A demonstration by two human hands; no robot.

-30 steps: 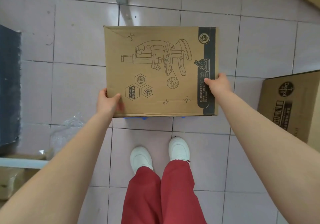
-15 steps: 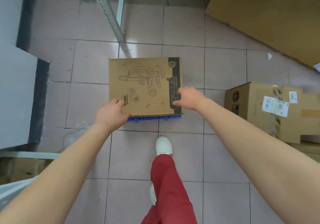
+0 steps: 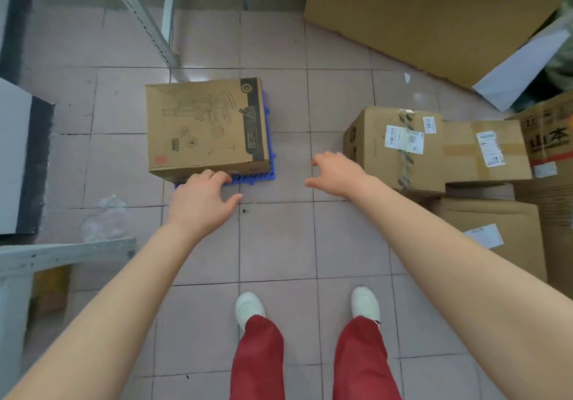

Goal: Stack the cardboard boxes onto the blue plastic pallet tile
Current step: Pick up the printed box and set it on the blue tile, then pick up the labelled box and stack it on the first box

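Observation:
A cardboard box with a microscope drawing (image 3: 204, 127) rests on the blue plastic pallet tile (image 3: 266, 170), which shows only along the box's right and near edges. My left hand (image 3: 201, 198) hovers at the box's near edge, fingers spread, holding nothing. My right hand (image 3: 336, 171) is open in the air to the right of the tile, between it and a taped cardboard box with white labels (image 3: 393, 147) on the floor.
More cardboard boxes (image 3: 486, 151) are piled at the right, with a flattened cardboard sheet (image 3: 428, 18) leaning at the back right. Metal shelf posts (image 3: 139, 18) stand behind the tile and a shelf frame (image 3: 62, 254) at the left. Crumpled clear plastic (image 3: 105, 220) lies on the tiled floor.
The microscope box went from held in the air to resting on the blue tile. Both hands have let go of it and drawn back; the right hand moved to the right.

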